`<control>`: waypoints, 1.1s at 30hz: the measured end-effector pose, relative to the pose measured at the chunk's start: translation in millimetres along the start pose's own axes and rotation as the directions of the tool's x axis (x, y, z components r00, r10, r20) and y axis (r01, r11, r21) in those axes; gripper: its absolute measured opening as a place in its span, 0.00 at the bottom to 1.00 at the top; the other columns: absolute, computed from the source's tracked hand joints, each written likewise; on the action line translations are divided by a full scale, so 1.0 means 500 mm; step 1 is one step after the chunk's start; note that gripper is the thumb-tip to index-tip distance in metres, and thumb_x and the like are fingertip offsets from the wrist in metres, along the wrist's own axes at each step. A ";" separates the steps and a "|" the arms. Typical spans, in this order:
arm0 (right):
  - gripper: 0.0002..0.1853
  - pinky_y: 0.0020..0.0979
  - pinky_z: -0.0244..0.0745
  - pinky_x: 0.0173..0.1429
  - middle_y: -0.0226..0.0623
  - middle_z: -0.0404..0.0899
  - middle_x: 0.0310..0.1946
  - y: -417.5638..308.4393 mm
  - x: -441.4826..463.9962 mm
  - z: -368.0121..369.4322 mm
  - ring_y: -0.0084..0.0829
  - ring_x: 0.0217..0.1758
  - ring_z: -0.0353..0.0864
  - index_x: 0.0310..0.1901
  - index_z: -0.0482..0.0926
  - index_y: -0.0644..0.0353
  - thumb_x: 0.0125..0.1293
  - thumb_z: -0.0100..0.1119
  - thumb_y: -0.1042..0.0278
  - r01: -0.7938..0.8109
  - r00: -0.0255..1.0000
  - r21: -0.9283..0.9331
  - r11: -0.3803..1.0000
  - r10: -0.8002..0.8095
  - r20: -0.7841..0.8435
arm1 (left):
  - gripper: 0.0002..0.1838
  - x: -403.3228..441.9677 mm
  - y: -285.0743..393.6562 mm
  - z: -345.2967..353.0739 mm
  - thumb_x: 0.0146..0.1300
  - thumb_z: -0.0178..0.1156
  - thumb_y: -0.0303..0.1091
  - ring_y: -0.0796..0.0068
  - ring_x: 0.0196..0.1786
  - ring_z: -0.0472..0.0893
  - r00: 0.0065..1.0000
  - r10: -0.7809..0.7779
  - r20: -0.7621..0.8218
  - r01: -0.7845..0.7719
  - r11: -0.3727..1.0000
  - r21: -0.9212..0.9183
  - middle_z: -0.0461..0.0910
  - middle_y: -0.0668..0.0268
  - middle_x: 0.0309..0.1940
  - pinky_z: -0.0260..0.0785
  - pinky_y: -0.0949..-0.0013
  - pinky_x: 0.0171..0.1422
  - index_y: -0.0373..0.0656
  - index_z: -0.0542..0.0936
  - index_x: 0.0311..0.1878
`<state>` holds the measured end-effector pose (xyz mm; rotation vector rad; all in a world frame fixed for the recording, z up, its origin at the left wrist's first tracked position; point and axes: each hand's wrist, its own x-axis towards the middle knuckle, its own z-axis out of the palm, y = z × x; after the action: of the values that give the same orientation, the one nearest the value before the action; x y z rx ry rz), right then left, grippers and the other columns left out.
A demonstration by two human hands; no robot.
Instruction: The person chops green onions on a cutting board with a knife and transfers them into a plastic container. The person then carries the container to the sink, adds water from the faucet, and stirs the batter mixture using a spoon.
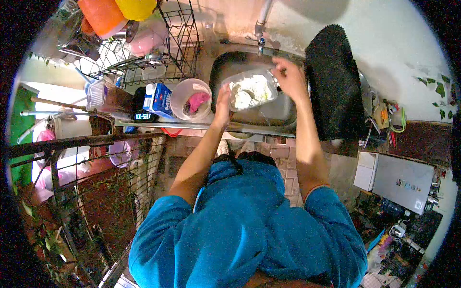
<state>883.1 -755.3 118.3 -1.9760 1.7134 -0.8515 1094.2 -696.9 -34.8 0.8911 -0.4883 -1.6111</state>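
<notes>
A clear rectangular container (274, 91) with a white, lumpy substance (249, 91) in it is over the sink (218, 65). My left hand (223, 106) holds the container by its left side, fingers pressed along the wall. My right hand (289, 79) is raised at the container's right edge, below the tap (261, 43), with fingers partly bent and apart. Nothing shows between those fingers. Left of my left hand stands a round translucent tub (178, 93) with a pink item (198, 101) inside.
A blue milk carton (162, 101) stands left of the tub. Above it is a black wire rack (182, 53) with orange and yellow cups. A black ridged mat (336, 86) leans right of the sink. A metal grid railing (57, 177) is at the left.
</notes>
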 end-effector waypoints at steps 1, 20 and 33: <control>0.19 0.32 0.79 0.44 0.39 0.85 0.38 0.009 0.042 0.002 0.31 0.34 0.84 0.56 0.82 0.55 0.62 0.66 0.69 -0.031 0.999 -0.065 0.997 0.029 -0.033 | 0.28 0.016 -0.024 -0.016 0.75 0.51 0.44 0.67 0.64 0.74 1.000 0.007 -0.007 -0.007 1.000 -0.005 0.72 0.60 0.64 0.68 0.62 0.67 0.43 0.63 0.73; 0.16 0.40 0.79 0.54 0.42 0.86 0.41 0.067 0.304 0.159 0.41 0.46 0.85 0.47 0.86 0.55 0.55 0.67 0.73 0.355 0.891 -0.092 0.930 -0.307 0.334 | 0.30 0.089 0.036 0.014 0.73 0.54 0.47 0.61 0.66 0.74 0.998 -0.037 -0.045 0.033 0.996 -0.083 0.70 0.59 0.66 0.70 0.56 0.67 0.42 0.62 0.72; 0.17 0.39 0.79 0.51 0.38 0.87 0.39 0.027 0.327 0.146 0.40 0.44 0.85 0.47 0.85 0.56 0.54 0.67 0.76 0.415 0.852 -0.065 0.907 -0.363 0.377 | 0.30 0.146 0.066 -0.010 0.72 0.51 0.54 0.58 0.61 0.78 0.972 -0.226 -0.066 0.232 0.967 0.103 0.72 0.63 0.65 0.78 0.43 0.53 0.52 0.64 0.71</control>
<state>932.9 -924.7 86.7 -2.4497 1.2132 -0.4477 1116.6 -774.0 -34.5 1.1042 -0.4520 -1.7777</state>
